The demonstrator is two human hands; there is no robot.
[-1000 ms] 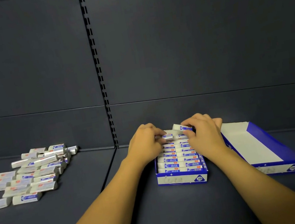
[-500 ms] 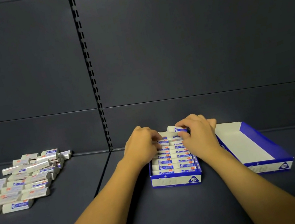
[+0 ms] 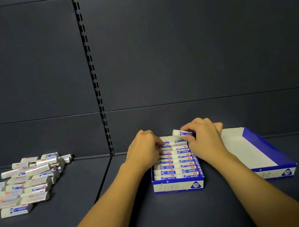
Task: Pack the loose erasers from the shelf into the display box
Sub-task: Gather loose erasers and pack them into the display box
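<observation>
Spanning the whole view, the dark shelf (image 3: 183, 217) runs under both forearms, with a slotted upright (image 3: 95, 83) rising from its back edge. Landmark for all positions: the display box (image 3: 178, 187).

Lid tray (image 3: 250, 147): blue outside, white inside, lies on the shelf just right of the display box, its long axis running front to back and angled slightly rightward at the near end. Open side up.

Display box: blue and white, "2B" mark on its near wall. Long axis runs away from the camera. Packed erasers (image 3: 174, 171) lie in it in a row front to back, each with its long axis left to right, across the box's length, label faces up.

Loose erasers (image 3: 23, 185): well left of the display box, a scattered pile on the shelf. Most lie flat with long axes roughly left to right; a few at the back of the pile are stacked and skewed.

Left hand (image 3: 144, 152): over the far left part of the display box, fingers curled down onto the packed row, tips touching the wrappers. Whether it grips one, cannot tell.

Right hand (image 3: 204, 137): over the far right corner of the display box, thumb and fingers pinching one eraser (image 3: 181, 133). That eraser sits above the back end of the row, long axis left to right, left end tilted up and clear of the box.
</observation>
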